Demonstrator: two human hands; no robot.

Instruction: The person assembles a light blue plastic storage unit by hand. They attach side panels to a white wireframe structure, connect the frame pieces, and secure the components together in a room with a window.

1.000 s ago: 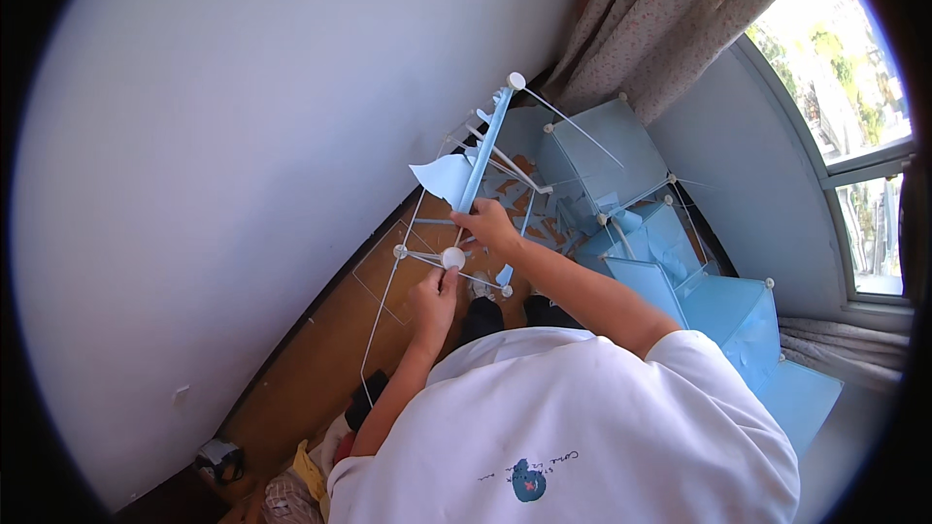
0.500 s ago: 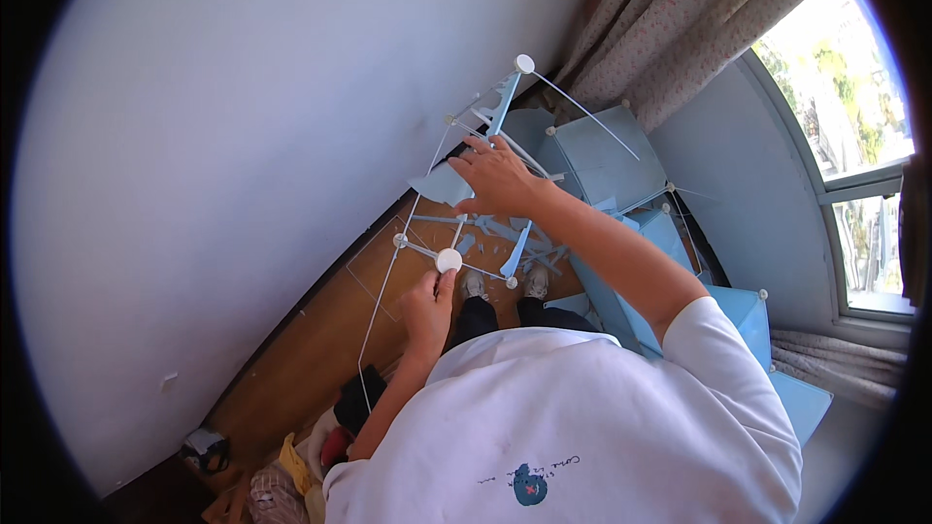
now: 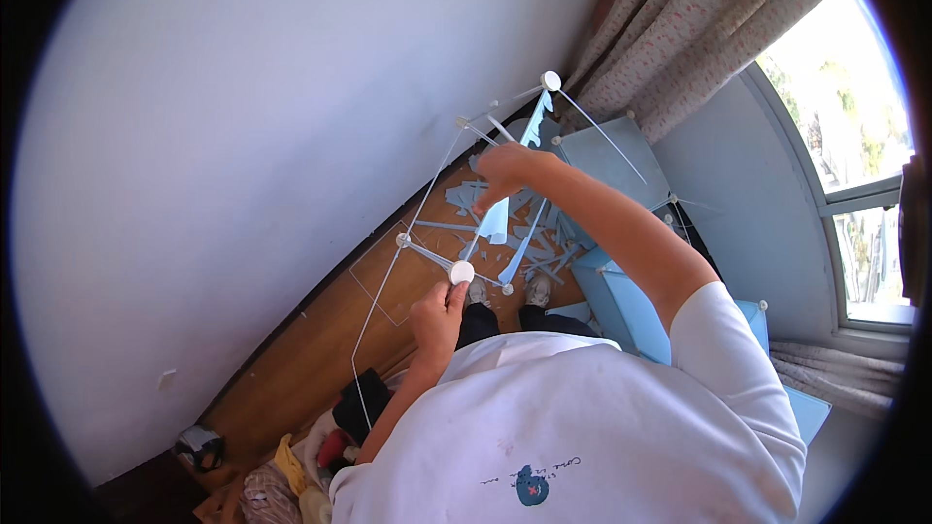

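Note:
A wire cube-shelf frame with white round connectors stands before me. My left hand (image 3: 439, 318) is closed, thumb and fingers pinching the round white connector (image 3: 461, 274) at its near corner. Farther out, my right hand (image 3: 513, 170) is closed on the jagged light-blue plastic panel (image 3: 495, 221) along the frame's upper edge; its fingertips are partly hidden. Torn remains of this panel run from below that hand up toward the far white connector (image 3: 550, 81). Another narrow blue strip (image 3: 515, 262) clings to the frame's lower right side.
Broken blue plastic shards (image 3: 471, 199) litter the brown floor (image 3: 291, 359) around my shoes (image 3: 537, 291). Light-blue cube units (image 3: 616, 170) stand at right, beneath the curtain (image 3: 699, 19) and window. A pale wall (image 3: 243, 136) borders the left. Clothes (image 3: 282, 485) lie at lower left.
My right hand has gone from spread fingers to a closed grip. The panel piece that stuck out left of it now hangs below it. The frame's top has shifted slightly right.

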